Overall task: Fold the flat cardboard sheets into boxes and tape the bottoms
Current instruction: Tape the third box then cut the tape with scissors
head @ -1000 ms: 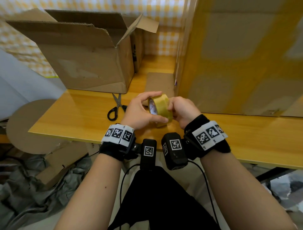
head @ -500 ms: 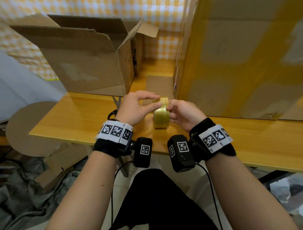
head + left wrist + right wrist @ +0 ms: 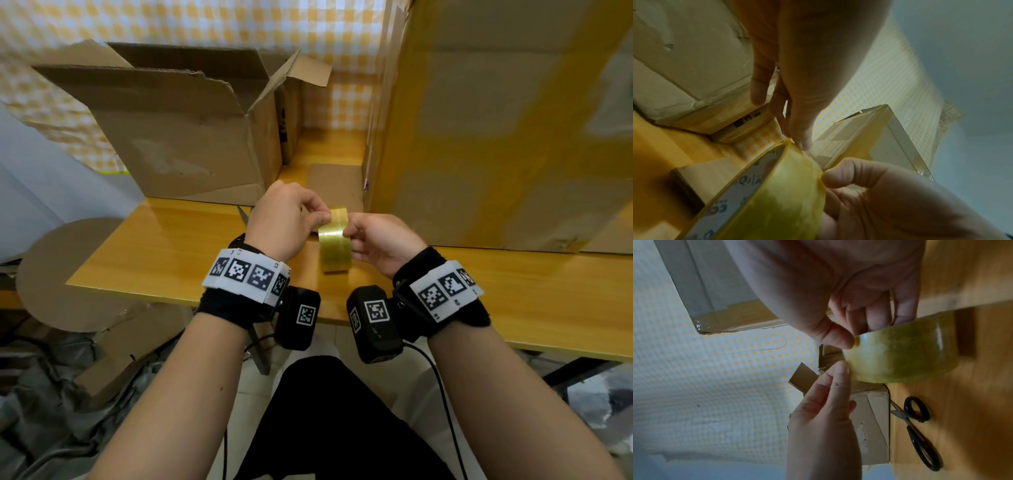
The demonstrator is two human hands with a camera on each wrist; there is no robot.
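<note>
Roll of yellowish packing tape (image 3: 335,241) stands on edge on the desk (image 3: 164,246), near its front edge, between my two hands. Right hand (image 3: 378,240) pinches the roll, thumb on the outer face and fingers curled behind. Left hand (image 3: 284,219) has thumb and forefinger meeting at the roll's top; from the left wrist view the fingertips (image 3: 804,144) sit right at the rim, seemingly picking at the tape's loose end. I cannot tell whether the end has lifted.

Step in hand, as I judge it: free the tape end before sealing a box bottom.

To do it well: keep the right grip firm so the roll does not turn; scrape with a nail across the width to find the seam; lift the full width together, since a corner-only peel tends to split the film lengthwise.

Tall taped box (image 3: 496,120) stands just right of the roll; open cardboard box (image 3: 191,137) back left. Scissors (image 3: 918,431) lie just left of the roll for the cut.
</note>
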